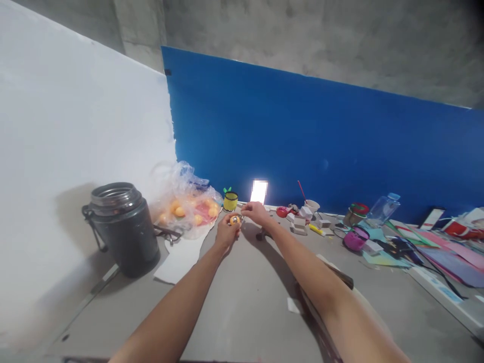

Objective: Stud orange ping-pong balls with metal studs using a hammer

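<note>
Near the middle of the table, my left hand (pixel 226 234) is closed around a small orange ball (pixel 235 221) with dark and white markings on its facing side. Just to the right, my right hand (pixel 257 213) is pinched, its fingertips close to the ball's edge. A tiny dark piece shows by those fingertips, too small to name. Behind my hands are a yellow cup (pixel 230 201) with a black rim and a green sprout-like top, and a bright glowing screen (pixel 259 191).
At left stand a dark grey open canister (pixel 128 232) and a plastic bag (pixel 185 196) with orange balls, scissors (pixel 170 233) nearby. To the right are small boxes (pixel 299 224), a yellow tube (pixel 316 230), a white cup (pixel 312 205), a purple pot (pixel 356 239), a clear bottle (pixel 383 209) and coloured paper (pixel 454 259).
</note>
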Demonstrator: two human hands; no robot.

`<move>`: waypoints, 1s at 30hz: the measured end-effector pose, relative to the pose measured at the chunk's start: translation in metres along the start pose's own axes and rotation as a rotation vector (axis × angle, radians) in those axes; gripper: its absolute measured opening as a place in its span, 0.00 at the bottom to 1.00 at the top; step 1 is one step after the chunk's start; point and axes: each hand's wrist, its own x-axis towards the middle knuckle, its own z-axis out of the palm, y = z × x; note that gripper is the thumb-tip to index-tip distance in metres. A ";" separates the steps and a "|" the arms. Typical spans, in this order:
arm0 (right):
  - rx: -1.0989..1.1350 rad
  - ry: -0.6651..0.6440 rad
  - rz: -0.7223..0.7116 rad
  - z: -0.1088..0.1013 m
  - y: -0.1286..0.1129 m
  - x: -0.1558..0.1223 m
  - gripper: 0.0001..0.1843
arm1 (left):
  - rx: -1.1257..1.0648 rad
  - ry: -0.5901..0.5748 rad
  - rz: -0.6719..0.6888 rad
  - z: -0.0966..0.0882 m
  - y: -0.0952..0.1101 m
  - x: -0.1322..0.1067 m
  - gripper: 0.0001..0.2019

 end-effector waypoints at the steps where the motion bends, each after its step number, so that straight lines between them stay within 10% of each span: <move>1: 0.190 0.026 0.032 0.001 0.006 -0.009 0.09 | 0.019 -0.008 0.002 0.001 0.001 -0.002 0.25; 5: 1.013 0.026 0.179 0.010 0.031 -0.052 0.18 | 0.144 -0.087 0.086 0.004 0.002 -0.009 0.19; 9: 1.318 0.003 0.237 0.018 0.045 -0.081 0.27 | 0.256 -0.240 0.151 0.006 -0.002 -0.016 0.20; 30: 1.272 -0.073 0.240 0.026 0.054 -0.083 0.19 | 0.289 -0.302 0.170 0.007 0.001 -0.021 0.22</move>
